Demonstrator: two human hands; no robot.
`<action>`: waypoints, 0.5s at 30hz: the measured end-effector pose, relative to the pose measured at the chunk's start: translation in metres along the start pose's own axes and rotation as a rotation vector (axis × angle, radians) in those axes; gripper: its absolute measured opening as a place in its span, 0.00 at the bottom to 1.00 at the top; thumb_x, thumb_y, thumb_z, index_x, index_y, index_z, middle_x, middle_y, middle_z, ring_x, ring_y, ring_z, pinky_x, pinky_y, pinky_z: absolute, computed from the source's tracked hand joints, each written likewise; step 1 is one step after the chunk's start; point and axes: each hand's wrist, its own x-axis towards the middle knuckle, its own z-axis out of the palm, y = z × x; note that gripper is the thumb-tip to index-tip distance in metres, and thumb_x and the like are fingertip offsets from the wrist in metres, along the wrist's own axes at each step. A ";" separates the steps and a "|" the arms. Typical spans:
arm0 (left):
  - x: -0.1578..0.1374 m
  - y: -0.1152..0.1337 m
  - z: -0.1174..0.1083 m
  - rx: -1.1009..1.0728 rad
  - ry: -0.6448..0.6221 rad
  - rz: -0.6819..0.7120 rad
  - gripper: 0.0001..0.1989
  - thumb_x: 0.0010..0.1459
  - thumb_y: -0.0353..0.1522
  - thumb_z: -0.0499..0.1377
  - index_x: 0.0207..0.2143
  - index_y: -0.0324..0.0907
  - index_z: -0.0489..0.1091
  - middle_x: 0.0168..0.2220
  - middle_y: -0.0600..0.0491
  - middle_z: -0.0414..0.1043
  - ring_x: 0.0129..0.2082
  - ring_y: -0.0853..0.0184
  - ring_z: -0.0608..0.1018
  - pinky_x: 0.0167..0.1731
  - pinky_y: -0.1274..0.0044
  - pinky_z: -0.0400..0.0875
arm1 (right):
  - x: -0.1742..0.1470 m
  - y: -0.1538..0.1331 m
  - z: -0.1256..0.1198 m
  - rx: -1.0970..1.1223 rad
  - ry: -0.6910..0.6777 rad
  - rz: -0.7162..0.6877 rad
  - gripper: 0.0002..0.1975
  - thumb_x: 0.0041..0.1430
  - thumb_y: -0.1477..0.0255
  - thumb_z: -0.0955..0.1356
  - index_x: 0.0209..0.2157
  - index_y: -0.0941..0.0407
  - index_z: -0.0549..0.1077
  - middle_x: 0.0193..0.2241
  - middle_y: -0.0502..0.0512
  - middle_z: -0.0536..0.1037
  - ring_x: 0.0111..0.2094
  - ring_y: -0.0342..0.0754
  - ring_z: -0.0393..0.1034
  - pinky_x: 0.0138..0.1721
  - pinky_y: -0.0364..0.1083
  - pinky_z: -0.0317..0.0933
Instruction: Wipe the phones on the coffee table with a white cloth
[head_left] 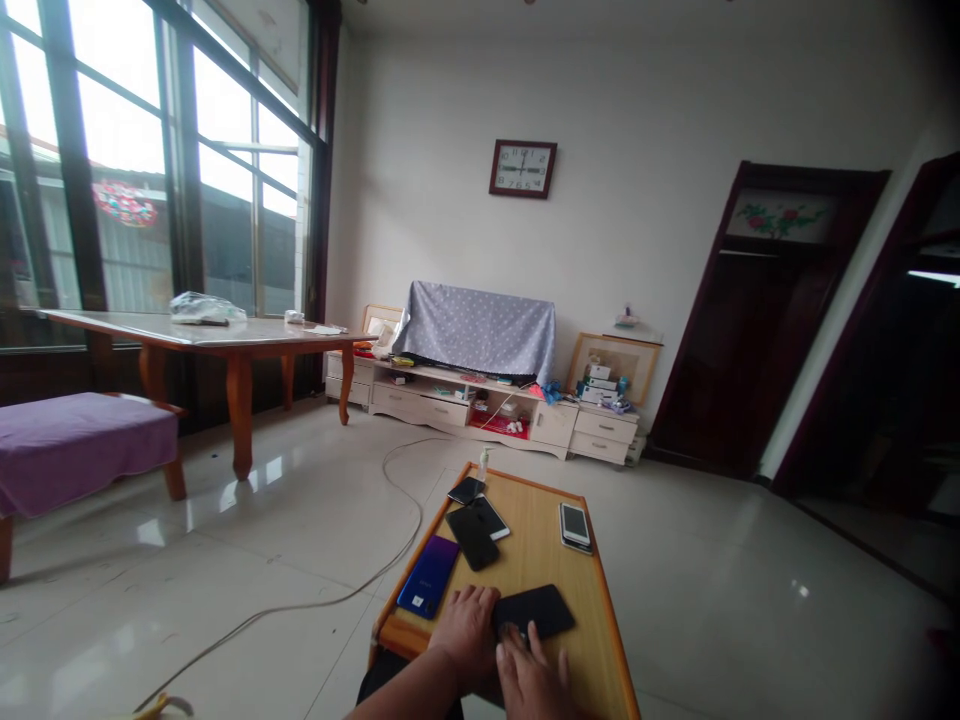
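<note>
Head view: my left hand (469,625) is curled at the left end of a flat, black, rectangular phone (544,610), and I cannot tell whether it grips the edge. My right hand (531,680) has its fingers loosely spread against the near edge; whether they pinch anything is hidden. The phone lies on the light wooden surface with an orange-brown rim (611,600), just ahead of my right hand and to the right of my left, its long axis running crosswise. Both hands are about equally near.

Left of my left hand lies a glossy blue-purple phone (429,577). Farther off, a black slab-shaped phone (472,538) overlaps a white-edged phone (492,518), with a dark phone (466,489) beyond; a white phone (575,523) rests on another device near the right rim.

At the far end stands a clear pump bottle (483,465), its contents unclear. Across the floor, a cream cabinet (551,425) has small articles in its open compartments; its drawers are shut.
</note>
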 end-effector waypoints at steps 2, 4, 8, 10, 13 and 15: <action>0.000 0.001 -0.001 0.006 -0.006 -0.001 0.28 0.49 0.48 0.58 0.52 0.49 0.65 0.50 0.50 0.72 0.52 0.55 0.70 0.54 0.66 0.61 | -0.003 0.006 0.002 -0.001 0.010 0.033 0.27 0.71 0.56 0.48 0.61 0.38 0.66 0.65 0.45 0.63 0.69 0.60 0.48 0.63 0.74 0.42; 0.000 0.002 -0.002 0.012 -0.011 -0.005 0.27 0.48 0.47 0.59 0.51 0.50 0.66 0.49 0.51 0.72 0.52 0.55 0.70 0.53 0.66 0.62 | -0.003 0.022 -0.005 -0.007 -0.006 0.086 0.28 0.70 0.56 0.48 0.61 0.38 0.66 0.65 0.44 0.63 0.69 0.60 0.48 0.63 0.73 0.45; 0.001 0.005 -0.003 0.018 -0.009 -0.007 0.28 0.42 0.42 0.61 0.49 0.50 0.66 0.49 0.51 0.72 0.51 0.55 0.70 0.53 0.66 0.62 | 0.004 0.061 -0.035 -0.078 0.008 0.207 0.28 0.70 0.57 0.49 0.63 0.40 0.65 0.66 0.46 0.61 0.69 0.62 0.47 0.62 0.71 0.49; 0.001 0.005 -0.003 0.019 -0.006 -0.008 0.28 0.42 0.41 0.61 0.49 0.49 0.66 0.49 0.51 0.72 0.52 0.54 0.70 0.54 0.66 0.62 | 0.006 0.071 -0.046 -0.125 0.034 0.258 0.28 0.70 0.56 0.49 0.63 0.42 0.65 0.66 0.47 0.62 0.69 0.62 0.46 0.62 0.69 0.50; 0.000 0.006 -0.006 0.023 -0.012 -0.007 0.28 0.42 0.42 0.61 0.49 0.50 0.66 0.50 0.50 0.71 0.52 0.54 0.70 0.54 0.66 0.61 | 0.007 0.065 -0.042 -0.172 0.045 0.243 0.27 0.70 0.57 0.50 0.62 0.42 0.67 0.65 0.46 0.62 0.69 0.61 0.46 0.62 0.70 0.51; 0.000 0.007 -0.007 0.025 -0.016 -0.005 0.28 0.43 0.44 0.60 0.49 0.50 0.66 0.50 0.50 0.71 0.52 0.54 0.70 0.54 0.65 0.61 | 0.004 0.050 -0.029 -0.176 0.054 0.169 0.26 0.71 0.57 0.50 0.61 0.41 0.68 0.65 0.45 0.63 0.69 0.60 0.47 0.63 0.71 0.48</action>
